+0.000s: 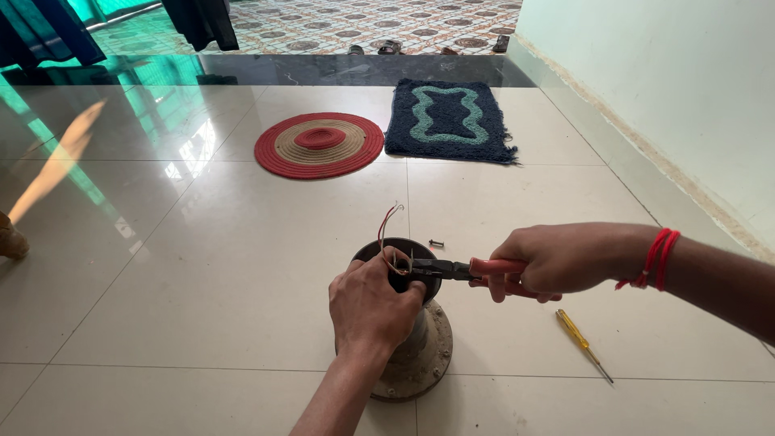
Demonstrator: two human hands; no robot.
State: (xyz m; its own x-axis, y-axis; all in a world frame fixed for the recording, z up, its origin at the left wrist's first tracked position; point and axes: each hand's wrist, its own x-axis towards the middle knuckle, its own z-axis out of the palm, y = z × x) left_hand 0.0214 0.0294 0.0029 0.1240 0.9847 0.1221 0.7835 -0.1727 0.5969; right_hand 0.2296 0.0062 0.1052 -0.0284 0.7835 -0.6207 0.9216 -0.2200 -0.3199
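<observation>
left hand [367, 311] clenched on the motor housing [416, 355], standing on the floor [202, 282]. right hand [557, 258] grips red-handled pliers [464, 270], nose at the wires [391, 234] atop the housing. screwdriver [583, 344] lies right of it. judged: wire work; steady, careful pull needed.

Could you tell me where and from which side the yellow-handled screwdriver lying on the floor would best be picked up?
Probably by the yellow handle of the screwdriver, pinched from above across its width. It lies flat on the tiled floor, handle toward the right hand, thin metal shaft pointing away, with bare floor on both sides for fingers.
</observation>
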